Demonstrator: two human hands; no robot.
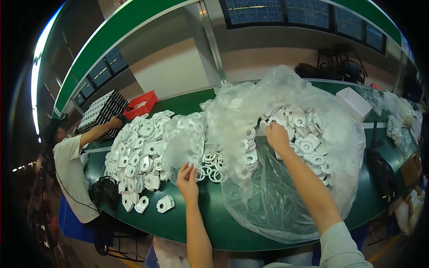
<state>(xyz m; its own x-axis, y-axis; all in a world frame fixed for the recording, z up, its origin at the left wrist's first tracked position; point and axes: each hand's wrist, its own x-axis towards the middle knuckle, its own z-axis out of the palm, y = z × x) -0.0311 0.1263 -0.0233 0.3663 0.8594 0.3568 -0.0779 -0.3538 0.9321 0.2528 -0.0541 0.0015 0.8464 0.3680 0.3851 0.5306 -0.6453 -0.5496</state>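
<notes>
My right hand [278, 136] reaches into the mouth of a large clear plastic bag [290, 210]. Its fingers are curled around the edge of a white plastic part at the left side of a heap of white plastic parts [308, 145], each with a round hole. My left hand [187, 182] is beside a cluster of white rings [214, 167], fingertips drawn together. Whatever they pinch is too small to make out. Left of that hand, a big pile of similar white parts [145, 147] spreads over the green table [201, 228], partly under clear plastic. One loose white part [165, 204] lies in front of the pile.
At the far left a co-worker [73, 174] reaches to stacked black-and-white trays [103, 111], near a red bin [142, 105]. A black bag [106, 191] sits by the left edge. On the right are a white box [354, 103], a dark garment [381, 174] and a cardboard box [410, 169].
</notes>
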